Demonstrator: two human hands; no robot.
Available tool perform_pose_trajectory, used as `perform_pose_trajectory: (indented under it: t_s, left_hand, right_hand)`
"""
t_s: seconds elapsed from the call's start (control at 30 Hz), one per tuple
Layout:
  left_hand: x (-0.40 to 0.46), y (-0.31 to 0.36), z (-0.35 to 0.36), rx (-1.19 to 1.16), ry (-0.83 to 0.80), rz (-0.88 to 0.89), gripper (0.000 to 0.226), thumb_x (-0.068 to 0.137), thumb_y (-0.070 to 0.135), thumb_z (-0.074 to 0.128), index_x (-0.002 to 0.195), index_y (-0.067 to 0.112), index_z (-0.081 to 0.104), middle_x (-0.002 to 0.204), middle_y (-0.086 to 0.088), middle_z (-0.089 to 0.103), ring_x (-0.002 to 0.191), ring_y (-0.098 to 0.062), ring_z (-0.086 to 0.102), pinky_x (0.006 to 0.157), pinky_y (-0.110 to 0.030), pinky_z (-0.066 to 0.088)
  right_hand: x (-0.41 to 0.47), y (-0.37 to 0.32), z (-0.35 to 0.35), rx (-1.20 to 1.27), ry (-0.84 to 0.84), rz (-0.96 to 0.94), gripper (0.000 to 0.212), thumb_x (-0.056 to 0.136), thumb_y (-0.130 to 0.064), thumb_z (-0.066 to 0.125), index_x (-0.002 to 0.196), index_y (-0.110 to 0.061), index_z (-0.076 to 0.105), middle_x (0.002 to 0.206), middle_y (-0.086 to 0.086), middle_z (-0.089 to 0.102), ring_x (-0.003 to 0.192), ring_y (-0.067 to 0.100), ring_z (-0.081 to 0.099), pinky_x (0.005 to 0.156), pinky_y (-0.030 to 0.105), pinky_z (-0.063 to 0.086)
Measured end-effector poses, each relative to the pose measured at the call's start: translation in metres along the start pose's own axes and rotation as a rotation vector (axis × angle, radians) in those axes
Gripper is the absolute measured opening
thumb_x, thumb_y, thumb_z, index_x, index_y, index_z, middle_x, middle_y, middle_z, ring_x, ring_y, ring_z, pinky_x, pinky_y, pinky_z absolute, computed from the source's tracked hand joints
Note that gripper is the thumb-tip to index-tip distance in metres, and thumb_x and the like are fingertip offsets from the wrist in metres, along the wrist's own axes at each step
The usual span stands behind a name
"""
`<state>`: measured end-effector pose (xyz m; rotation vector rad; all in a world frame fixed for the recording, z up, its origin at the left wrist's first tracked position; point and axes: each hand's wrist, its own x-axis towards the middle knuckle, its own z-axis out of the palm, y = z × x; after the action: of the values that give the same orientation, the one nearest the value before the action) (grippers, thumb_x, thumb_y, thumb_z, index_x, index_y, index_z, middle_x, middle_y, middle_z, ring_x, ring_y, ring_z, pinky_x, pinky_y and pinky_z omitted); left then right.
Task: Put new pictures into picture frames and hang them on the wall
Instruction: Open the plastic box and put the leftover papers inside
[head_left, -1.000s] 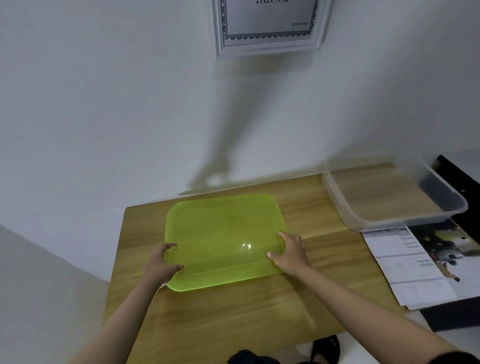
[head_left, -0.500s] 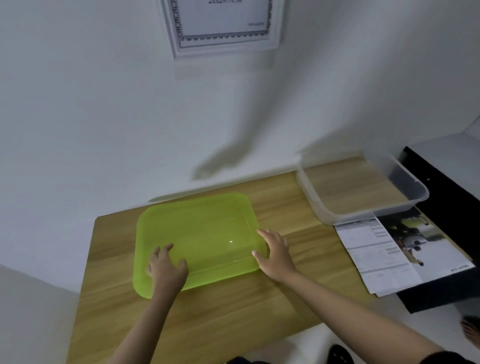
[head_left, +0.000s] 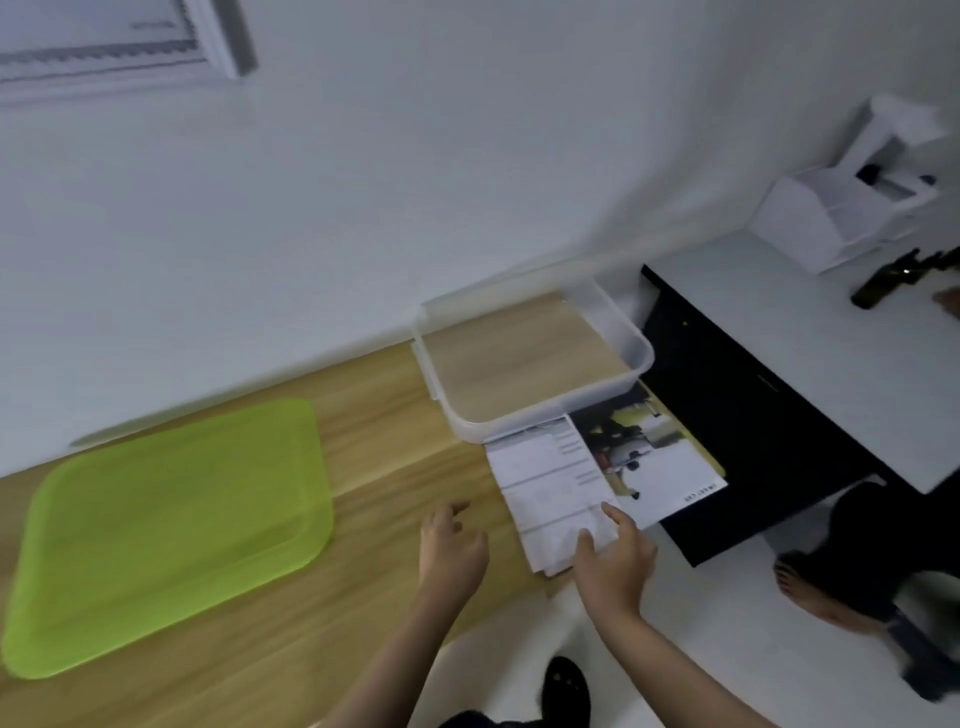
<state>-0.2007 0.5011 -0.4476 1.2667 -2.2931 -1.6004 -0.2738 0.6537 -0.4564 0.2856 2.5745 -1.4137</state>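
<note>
A stack of printed pictures (head_left: 597, 478) lies at the right end of the wooden table (head_left: 363, 597), partly over its edge. My right hand (head_left: 613, 561) rests on the near corner of the stack, fingers spread on the top sheet; whether it grips the paper is unclear. My left hand (head_left: 449, 545) hovers open over the table just left of the stack, holding nothing. A white picture frame (head_left: 130, 47) hangs on the wall at the top left, cut off by the image edge.
A lime green tray (head_left: 166, 535) lies upside down on the left of the table. A clear plastic bin (head_left: 530, 364) stands behind the pictures. A black cabinet (head_left: 753, 415) with a white top, printer (head_left: 841, 208) and dark bottle (head_left: 883, 286) stands right. Another person's foot (head_left: 815, 592) is on the floor.
Both hands have left the green tray and moved right to the picture stack. My view has swung right, so the tray and wall frame now sit further left.
</note>
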Motion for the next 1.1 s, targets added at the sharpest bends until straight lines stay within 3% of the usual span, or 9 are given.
perform_pose_trajectory:
  t_s: [0.1,0.2,0.27,0.43,0.6,0.67,0.8,1.0,1.1]
  left_hand:
    - [-0.002,0.015,0.042,-0.035,-0.059,-0.068,0.044,0.082,0.024,0.061,0.124,0.021,0.05,0.124,0.001,0.047,0.107,-0.013,0.051,0.091,-0.038,0.051]
    - [0.0,0.023,0.072,0.019,-0.049,-0.085,0.046,0.081,0.025,0.06,0.125,0.022,0.049,0.123,-0.009,0.051,0.109,-0.023,0.054,0.095,-0.041,0.049]
    - [-0.001,0.029,0.085,0.051,-0.015,-0.102,0.045,0.082,0.021,0.06,0.126,0.021,0.049,0.124,-0.005,0.045,0.111,-0.023,0.052,0.095,-0.032,0.045]
    - [-0.004,0.035,0.101,0.074,0.053,-0.123,0.043,0.082,0.018,0.059,0.124,0.021,0.053,0.124,-0.003,0.044,0.11,-0.022,0.05,0.098,-0.035,0.044]
    - [-0.003,0.041,0.106,-0.027,0.075,-0.186,0.041,0.079,0.016,0.06,0.118,0.022,0.055,0.118,-0.01,0.053,0.084,-0.017,0.058,0.065,-0.028,0.051]
    - [-0.004,0.044,0.107,-0.134,0.092,-0.233,0.039,0.08,0.011,0.06,0.117,0.02,0.055,0.114,-0.008,0.059,0.085,-0.018,0.061,0.052,-0.024,0.05]
    - [-0.008,0.054,0.107,-0.309,0.105,-0.276,0.039,0.082,-0.006,0.055,0.116,0.013,0.056,0.108,-0.005,0.058,0.085,-0.02,0.06,0.048,-0.019,0.046]
    - [-0.019,0.064,0.11,-0.306,0.047,-0.226,0.043,0.077,-0.011,0.051,0.109,0.017,0.06,0.102,-0.004,0.06,0.074,-0.02,0.062,0.065,-0.041,0.056]
    - [-0.026,0.071,0.114,-0.327,0.015,-0.159,0.042,0.079,-0.009,0.052,0.106,0.023,0.059,0.095,-0.001,0.063,0.075,-0.02,0.065,0.064,-0.039,0.057]
  right_hand:
    - [0.03,0.014,-0.025,0.094,-0.024,0.169,0.049,0.085,-0.011,0.061,0.131,-0.022,0.046,0.138,0.018,0.032,0.117,0.033,0.046,0.093,0.041,0.046]
    - [0.05,0.02,-0.038,0.217,-0.133,0.199,0.045,0.088,-0.006,0.056,0.131,-0.018,0.047,0.128,0.01,0.049,0.103,0.02,0.052,0.079,0.029,0.048]
    - [0.059,0.021,-0.041,0.224,-0.174,0.193,0.036,0.089,-0.005,0.056,0.121,-0.02,0.052,0.118,0.006,0.058,0.099,0.018,0.056,0.071,0.021,0.049]
    - [0.07,0.023,-0.045,0.242,-0.228,0.269,0.035,0.088,-0.006,0.057,0.12,-0.018,0.054,0.111,0.007,0.062,0.095,0.018,0.061,0.059,0.015,0.046]
    - [0.075,0.022,-0.046,0.32,-0.231,0.333,0.032,0.085,-0.004,0.06,0.113,-0.02,0.059,0.105,0.003,0.06,0.089,0.018,0.062,0.073,0.029,0.056]
    - [0.076,0.024,-0.047,0.351,-0.239,0.349,0.031,0.084,-0.004,0.061,0.11,-0.022,0.059,0.103,0.002,0.06,0.088,0.02,0.064,0.079,0.035,0.057]
    - [0.075,0.024,-0.059,0.411,-0.244,0.303,0.034,0.083,0.002,0.06,0.108,-0.02,0.058,0.099,-0.001,0.06,0.077,0.013,0.063,0.067,0.03,0.057]
    - [0.079,0.023,-0.081,0.435,-0.32,0.169,0.043,0.08,0.008,0.056,0.113,-0.02,0.058,0.107,0.0,0.061,0.092,0.019,0.064,0.059,0.022,0.053]
    - [0.077,0.02,-0.094,0.428,-0.279,0.072,0.044,0.08,0.01,0.056,0.112,-0.02,0.057,0.109,-0.001,0.061,0.097,0.014,0.062,0.057,0.015,0.053]
